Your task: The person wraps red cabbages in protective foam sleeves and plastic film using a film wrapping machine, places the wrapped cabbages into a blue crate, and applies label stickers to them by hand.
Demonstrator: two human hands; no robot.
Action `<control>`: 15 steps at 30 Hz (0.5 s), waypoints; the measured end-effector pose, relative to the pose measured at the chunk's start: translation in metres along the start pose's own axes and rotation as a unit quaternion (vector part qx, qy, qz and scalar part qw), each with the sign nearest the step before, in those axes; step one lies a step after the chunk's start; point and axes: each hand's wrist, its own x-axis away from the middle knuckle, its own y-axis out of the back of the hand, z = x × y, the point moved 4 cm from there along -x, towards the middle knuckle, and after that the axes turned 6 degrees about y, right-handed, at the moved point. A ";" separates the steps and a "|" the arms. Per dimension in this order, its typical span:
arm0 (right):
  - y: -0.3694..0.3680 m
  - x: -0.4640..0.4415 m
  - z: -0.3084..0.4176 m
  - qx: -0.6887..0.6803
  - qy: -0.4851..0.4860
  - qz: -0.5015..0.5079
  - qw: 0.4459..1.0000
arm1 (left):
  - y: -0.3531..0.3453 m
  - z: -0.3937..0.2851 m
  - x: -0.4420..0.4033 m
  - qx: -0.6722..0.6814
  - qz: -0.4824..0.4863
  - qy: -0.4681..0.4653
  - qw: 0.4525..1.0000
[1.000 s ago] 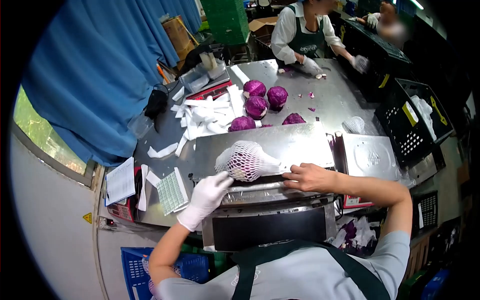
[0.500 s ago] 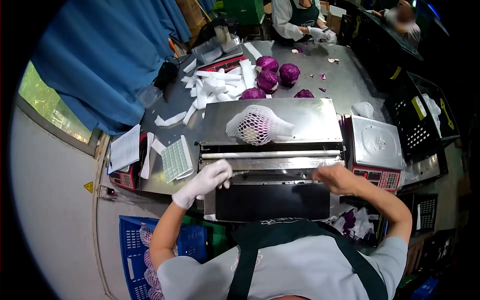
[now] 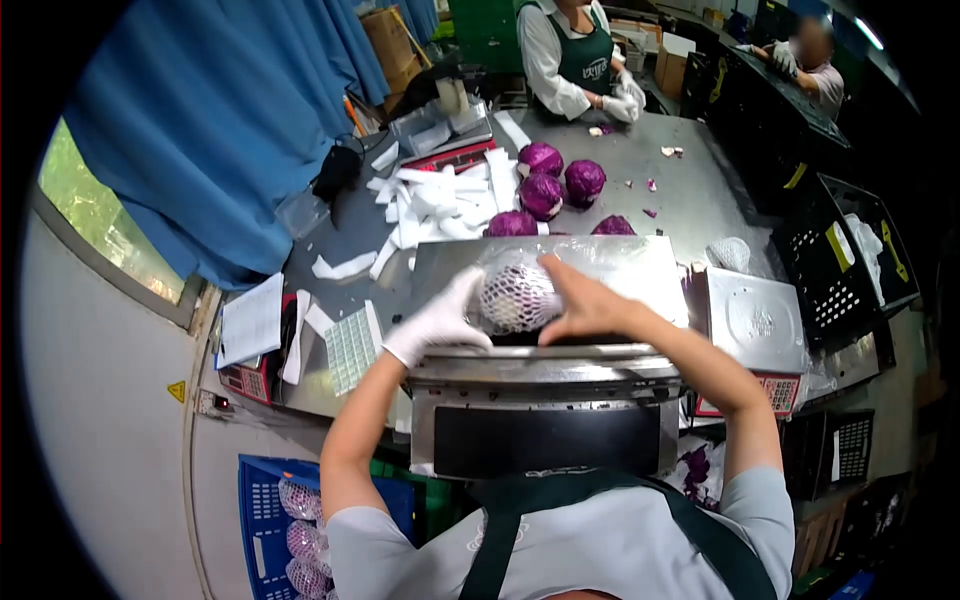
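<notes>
A red cabbage in a white foam net sits on the steel top of the wrapping machine, between my two hands. Clear film seems to cover it, with shiny folds along its far side. My left hand, in a white glove, cups the cabbage's left side with fingers and thumb apart. On the opposite side my bare right hand curves round it, fingertips at the far edge and thumb nearer me. Close in front of both hands lies the machine's roller, partly covered by my wrists.
Several bare red cabbages and a heap of white foam strips lie beyond the machine. A scale stands right; a label sheet lies left. A blue crate holds netted cabbages. A gloved co-worker stands across the table.
Both hands have moved from the near edge of the machine, by the film, forward to the netted cabbage and now hold its sides. The cabbage sits nearer the roller, seemingly under film.
</notes>
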 end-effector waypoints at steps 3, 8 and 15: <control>-0.010 0.001 -0.021 0.017 -0.043 -0.072 0.996 | -0.023 -0.003 -0.024 0.064 -0.061 0.039 0.995; 0.005 0.000 -0.042 -0.048 -0.123 -0.121 0.984 | -0.017 0.003 -0.045 0.139 -0.077 0.061 0.985; 0.008 0.084 0.042 -0.084 -0.221 -0.099 0.967 | -0.043 -0.066 0.039 0.194 0.003 0.069 0.979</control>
